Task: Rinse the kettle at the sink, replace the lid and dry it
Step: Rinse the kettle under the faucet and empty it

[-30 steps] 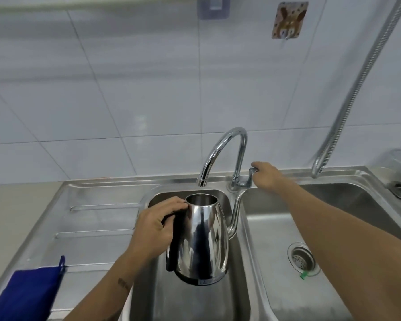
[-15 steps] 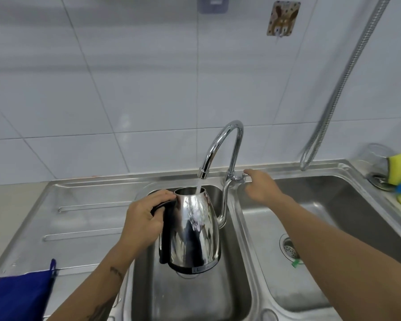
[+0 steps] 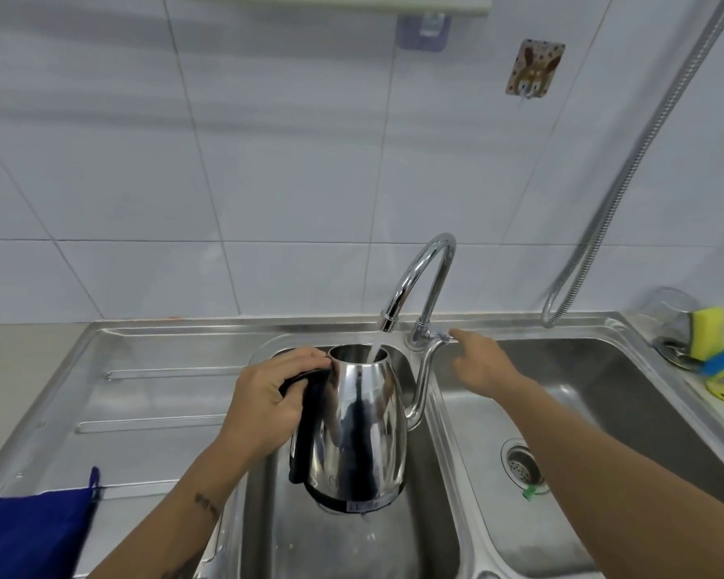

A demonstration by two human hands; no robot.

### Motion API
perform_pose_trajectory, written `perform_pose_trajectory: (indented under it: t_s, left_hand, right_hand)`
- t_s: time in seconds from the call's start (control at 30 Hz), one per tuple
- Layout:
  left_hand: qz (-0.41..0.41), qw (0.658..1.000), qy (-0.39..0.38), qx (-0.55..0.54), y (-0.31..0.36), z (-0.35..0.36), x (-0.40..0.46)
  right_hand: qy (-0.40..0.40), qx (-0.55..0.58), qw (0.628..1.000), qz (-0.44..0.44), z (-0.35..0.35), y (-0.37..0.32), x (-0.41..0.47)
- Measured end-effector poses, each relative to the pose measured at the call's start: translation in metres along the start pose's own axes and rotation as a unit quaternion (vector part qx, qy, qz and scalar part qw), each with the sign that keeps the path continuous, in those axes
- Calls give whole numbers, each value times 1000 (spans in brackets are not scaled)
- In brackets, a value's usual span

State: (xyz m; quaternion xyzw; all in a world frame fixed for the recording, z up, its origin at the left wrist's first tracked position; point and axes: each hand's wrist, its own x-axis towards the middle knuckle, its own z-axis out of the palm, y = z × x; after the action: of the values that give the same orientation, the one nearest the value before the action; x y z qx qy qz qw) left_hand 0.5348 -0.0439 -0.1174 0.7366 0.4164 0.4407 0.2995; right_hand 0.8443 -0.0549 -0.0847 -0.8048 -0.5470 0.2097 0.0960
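Left hand (image 3: 268, 405) wrapped tight on the black handle (image 3: 306, 428), kettle (image 3: 358, 428) upright over the left sink basin (image 3: 427, 516), lid off. Faucet (image 3: 419, 282) stream runs into its mouth. Right hand (image 3: 483, 363) loose, fingers spread, fingertip at the faucet lever (image 3: 437, 338).

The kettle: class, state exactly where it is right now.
The kettle is held by its black handle in the left hand, over the left sink basin, its open top under the running tap.

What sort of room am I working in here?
Most likely a home kitchen: a steel double sink with a drainboard, a tiled wall behind the tap, and sponges at the corner.
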Motion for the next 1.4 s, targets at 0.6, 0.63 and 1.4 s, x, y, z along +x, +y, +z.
perform_pose_trajectory:
  t_s: [0.6, 0.63, 1.4]
  left_hand:
    - [4, 999, -1, 44, 11, 16, -2]
    - [4, 999, -2, 43, 10, 17, -1]
    - [9, 1000, 19, 7, 1, 12, 0]
  right_hand:
    - [-125, -48, 991, -6, 22, 30, -27]
    - [-128, -43, 991, -4, 22, 30, -27]
    - [-17, 448, 891, 68, 29, -15, -35]
